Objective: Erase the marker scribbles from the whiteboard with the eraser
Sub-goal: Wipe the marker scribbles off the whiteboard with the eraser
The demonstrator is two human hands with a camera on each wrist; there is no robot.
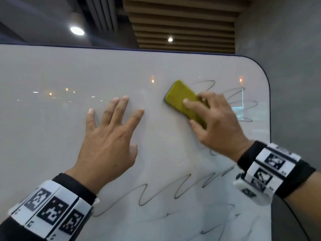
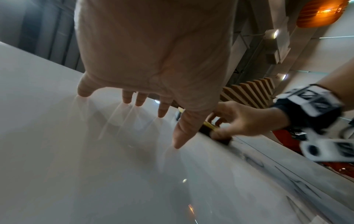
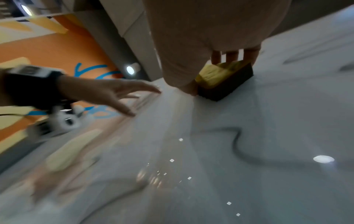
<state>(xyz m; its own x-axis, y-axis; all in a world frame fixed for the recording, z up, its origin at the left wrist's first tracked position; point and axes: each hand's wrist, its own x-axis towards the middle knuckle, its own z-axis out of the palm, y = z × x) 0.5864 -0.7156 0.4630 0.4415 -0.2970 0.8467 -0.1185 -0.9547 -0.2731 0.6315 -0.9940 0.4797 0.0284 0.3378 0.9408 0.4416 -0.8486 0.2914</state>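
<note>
Head view: the right hand (image 1: 215, 122) has its fingers curled over the yellow eraser (image 1: 182, 100), pressing it flat against the whiteboard (image 1: 69, 70). Scribbles (image 1: 239, 100) sit just right of the eraser, touching its far end, and a long zigzag (image 1: 156, 192) runs well below it, with fainter loops lower still. Left of the eraser the board looks clean (apart from light reflections). The left hand (image 1: 111, 136) is spread wide, fingers straight, fingertips on the board, holding nothing.

Left wrist view: the left hand's fingertips (image 2: 162, 112) touch the glossy surface, splayed and straight. Just beyond the thumb you can see the right hand (image 2: 243, 119) over the eraser's dark edge (image 2: 220, 137).

Right wrist view: pretty blurry, but the eraser (image 3: 224, 78) sits on the board with its dark felt side down and three fingers (image 3: 231, 56) hooked over the yellow top. A thick marker line (image 3: 237, 142) curves nearer the camera than the eraser.

My guess is it's maybe halfway: the patch left of the eraser seems done, while the right-hand scribbles and everything below are left.
</note>
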